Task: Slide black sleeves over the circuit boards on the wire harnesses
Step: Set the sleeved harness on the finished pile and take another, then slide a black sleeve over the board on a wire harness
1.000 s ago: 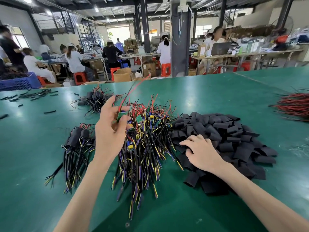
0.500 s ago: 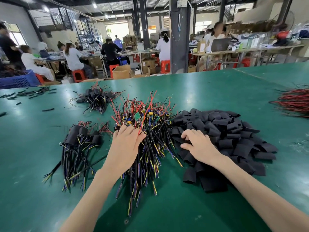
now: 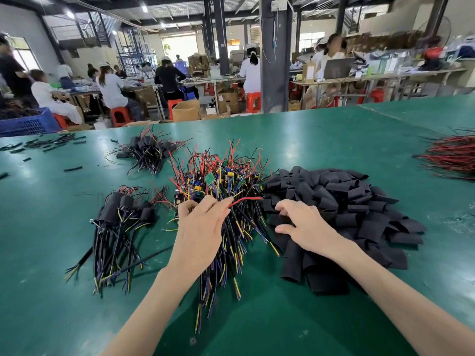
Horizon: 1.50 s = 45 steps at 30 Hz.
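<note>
Green table point(image 3: 308, 140), sleeves point(image 3: 347, 201), heaped blue crate point(image 3: 28, 123)

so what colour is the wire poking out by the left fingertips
Red wire, at the left hand fingertips; the head view shows it.

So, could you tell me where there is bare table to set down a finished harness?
Bare table lies left of the sleeved bundle and beyond the sleeve pile toward the far edge. The middle is crowded: the harness pile touches the sleeve pile.
</note>
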{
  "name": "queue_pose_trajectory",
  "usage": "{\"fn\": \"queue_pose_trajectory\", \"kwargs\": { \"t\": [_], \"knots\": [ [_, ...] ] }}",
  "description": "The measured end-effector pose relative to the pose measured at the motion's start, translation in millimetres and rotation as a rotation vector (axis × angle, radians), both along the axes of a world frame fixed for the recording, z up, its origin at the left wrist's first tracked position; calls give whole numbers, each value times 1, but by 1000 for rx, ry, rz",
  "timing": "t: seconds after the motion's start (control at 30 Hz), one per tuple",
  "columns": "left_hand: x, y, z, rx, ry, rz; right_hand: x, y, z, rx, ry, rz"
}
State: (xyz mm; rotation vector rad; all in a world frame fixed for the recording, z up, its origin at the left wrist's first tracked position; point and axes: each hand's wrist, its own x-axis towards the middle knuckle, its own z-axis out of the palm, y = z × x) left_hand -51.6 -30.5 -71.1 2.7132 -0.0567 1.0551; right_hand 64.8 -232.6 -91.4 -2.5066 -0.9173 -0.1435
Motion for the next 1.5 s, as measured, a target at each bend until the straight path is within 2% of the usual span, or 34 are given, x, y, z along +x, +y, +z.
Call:
{"fn": "queue_pose_trajectory", "kwargs": {
  "t": [0.13,0.3,0.6,0.77,0.87,0.97,1.17,1.27,1.37,1.5],
  "knots": [
    [2,-4,-4,-20,-69,-76,-7,-1,10,95,-68,49],
    [2,-8,-4,19,-163,-23,-18,0,19,285,-74,114],
    [0,-10,-6,87,-160,6,-28,1,23,341,-73,151],
    [1,-15,-8,189,-198,-19,-37,5,26,233,-210,231],
    [0,-25,-8,53,-157,-103,-48,11,26,156,-322,259],
    [-3,-25,-7,-104,-69,-169,-50,12,26,257,-328,189],
    [-6,-3,-3,51,110,-39,-28,-8,37,531,-206,-82],
    [-3,1,-5,49,60,-55,-18,-17,40,603,-153,-140],
    [-1,1,-5,-48,26,-132,-15,-19,40,585,-116,-143],
    [-4,-4,1,-209,-35,-109,-16,-17,39,425,-249,-72]
  ]
}}
